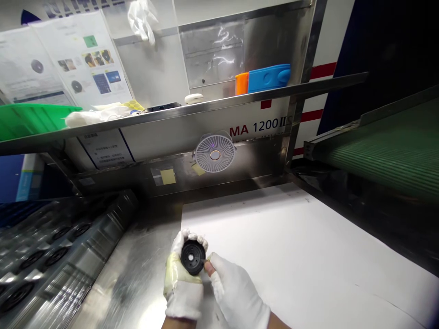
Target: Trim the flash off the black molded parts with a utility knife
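Note:
My left hand (pixel 181 283), in a white glove, grips a small round black plastic part (pixel 193 257) and holds it up with its face toward me. My right hand (pixel 236 292), also gloved in white, is pinched at the part's right edge; a bare fingertip shows through the glove. Whether a small tool is in that pinch I cannot make out. Both hands hover over the near edge of a white sheet (pixel 308 246) on the steel bench.
Clear trays (pixel 51 256) holding more black round parts lie at the left. A small white fan (pixel 215 154) hangs under a steel shelf (pixel 206 109) carrying a green bin (pixel 30 119) and blue and orange items (pixel 264 78). A green conveyor belt (pixel 387 155) runs at right.

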Demonstrator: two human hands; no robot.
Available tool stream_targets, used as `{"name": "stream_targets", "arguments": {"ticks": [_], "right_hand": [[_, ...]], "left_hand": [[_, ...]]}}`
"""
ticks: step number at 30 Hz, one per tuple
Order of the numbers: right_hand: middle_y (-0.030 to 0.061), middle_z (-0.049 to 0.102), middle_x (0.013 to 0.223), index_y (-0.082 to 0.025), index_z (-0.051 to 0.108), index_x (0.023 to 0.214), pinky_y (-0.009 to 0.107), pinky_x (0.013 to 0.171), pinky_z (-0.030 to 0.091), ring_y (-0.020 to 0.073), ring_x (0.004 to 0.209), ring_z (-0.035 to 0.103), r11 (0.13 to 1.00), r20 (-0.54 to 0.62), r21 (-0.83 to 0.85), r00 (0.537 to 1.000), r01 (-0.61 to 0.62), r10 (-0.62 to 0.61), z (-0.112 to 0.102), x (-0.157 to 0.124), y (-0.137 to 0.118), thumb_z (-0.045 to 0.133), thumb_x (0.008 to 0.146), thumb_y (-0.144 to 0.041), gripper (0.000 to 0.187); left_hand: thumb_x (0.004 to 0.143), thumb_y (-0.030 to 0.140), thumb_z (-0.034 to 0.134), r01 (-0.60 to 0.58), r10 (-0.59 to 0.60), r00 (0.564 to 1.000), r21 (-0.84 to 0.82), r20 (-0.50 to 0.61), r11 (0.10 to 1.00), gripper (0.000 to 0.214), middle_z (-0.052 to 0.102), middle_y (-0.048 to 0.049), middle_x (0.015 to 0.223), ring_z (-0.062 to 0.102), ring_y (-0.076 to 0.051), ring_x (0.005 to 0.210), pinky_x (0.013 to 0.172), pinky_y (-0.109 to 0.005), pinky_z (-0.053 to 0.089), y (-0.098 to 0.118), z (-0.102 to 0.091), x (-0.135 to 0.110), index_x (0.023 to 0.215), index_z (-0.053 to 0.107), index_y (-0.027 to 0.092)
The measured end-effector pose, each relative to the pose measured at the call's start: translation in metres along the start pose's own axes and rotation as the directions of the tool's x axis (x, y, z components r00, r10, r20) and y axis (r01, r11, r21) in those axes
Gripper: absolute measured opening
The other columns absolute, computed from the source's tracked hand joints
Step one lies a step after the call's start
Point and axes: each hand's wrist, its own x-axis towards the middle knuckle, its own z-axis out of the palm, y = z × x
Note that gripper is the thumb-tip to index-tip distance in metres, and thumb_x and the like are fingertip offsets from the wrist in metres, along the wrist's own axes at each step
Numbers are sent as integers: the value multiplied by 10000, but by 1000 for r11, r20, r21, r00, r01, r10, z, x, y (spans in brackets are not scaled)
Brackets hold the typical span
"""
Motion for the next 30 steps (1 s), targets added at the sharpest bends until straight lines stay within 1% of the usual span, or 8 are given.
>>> {"name": "stream_targets", "arguments": {"ticks": [5,7,10,13,16,22,26,30], "right_hand": [[2,584,692,-206,490,751,233,530,362,142,611,529,999,24,48,1000,18,-19,-3,1,2,274,906,-328,293],[2,584,691,-204,507,757,235,540,368,142,613,531,997,31,67,999,36,-38,-5,2,3,285,903,-317,288],[0,583,684,-205,520,750,236,548,373,141,612,529,996,25,81,999,31,-33,-6,3,5,292,902,-303,291],[-5,580,681,-207,521,764,234,552,374,138,611,527,997,5,80,1000,14,-14,-7,4,6,282,907,-292,291],[-4,579,691,-208,506,759,233,555,375,139,616,529,998,32,57,999,17,-18,-7,3,3,292,906,-308,278],[-8,569,697,-205,492,750,226,553,376,135,622,520,995,52,104,999,4,-10,-6,0,-1,272,917,-331,304],[2,586,724,-201,530,770,227,577,386,138,650,531,988,88,139,993,68,-81,-6,-1,0,308,901,-325,286],[-11,570,685,-203,498,760,227,574,378,128,610,513,991,23,127,999,38,-41,-8,1,4,277,913,-301,286]], "left_hand": [[711,139,599,8,-8,1000,46,0,999,65,473,-12,666,492,-114,629,595,-261,459,0,-2,-2,707,534,137],[707,134,600,9,-9,1000,46,2,999,67,471,-11,658,486,-112,618,587,-256,457,0,-1,-2,699,533,137],[709,120,584,9,-9,1000,47,-4,999,56,474,-13,649,489,-113,606,578,-254,457,0,1,-2,687,535,135],[735,124,545,11,-8,999,52,-51,999,55,482,-20,635,501,-122,598,565,-260,460,-1,3,1,680,542,129],[749,130,524,26,-21,995,46,-98,999,86,483,-19,613,502,-121,582,555,-260,461,0,2,3,664,540,130],[731,140,560,29,-28,998,25,-58,999,50,488,-5,629,502,-113,596,575,-257,466,0,-2,3,687,536,140],[741,136,534,24,-24,998,13,-53,1000,73,478,-7,615,495,-112,584,564,-256,465,2,-4,6,668,531,136],[738,134,539,11,-9,999,49,-48,999,68,480,-12,631,503,-118,599,565,-262,468,4,-2,4,671,537,133]]}}
